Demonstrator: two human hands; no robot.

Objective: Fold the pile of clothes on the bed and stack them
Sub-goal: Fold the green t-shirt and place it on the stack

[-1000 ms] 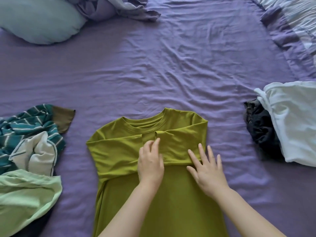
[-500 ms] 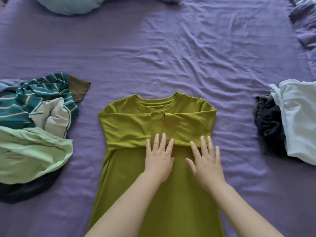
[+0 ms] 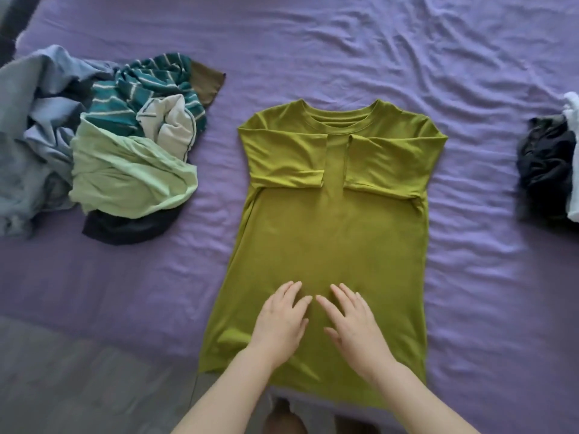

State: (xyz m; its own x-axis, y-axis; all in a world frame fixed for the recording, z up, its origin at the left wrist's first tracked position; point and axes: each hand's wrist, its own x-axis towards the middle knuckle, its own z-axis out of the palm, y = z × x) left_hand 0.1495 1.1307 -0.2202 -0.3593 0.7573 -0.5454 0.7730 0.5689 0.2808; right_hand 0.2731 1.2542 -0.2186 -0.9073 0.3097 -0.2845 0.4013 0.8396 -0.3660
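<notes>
Here both hands, left [image 3: 279,321] and right [image 3: 355,327], lie flat, fingers spread, low on the shirt [image 3: 332,233], whose length runs away toward the collar.

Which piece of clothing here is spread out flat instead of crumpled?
The olive green shirt under both hands, sleeves folded across its chest. The striped top and pale green garment lie bunched in the left pile.

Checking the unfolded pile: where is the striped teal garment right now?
In the head view the striped teal garment lies at upper left on the bed, atop the pile, above the pale green garment.
</notes>
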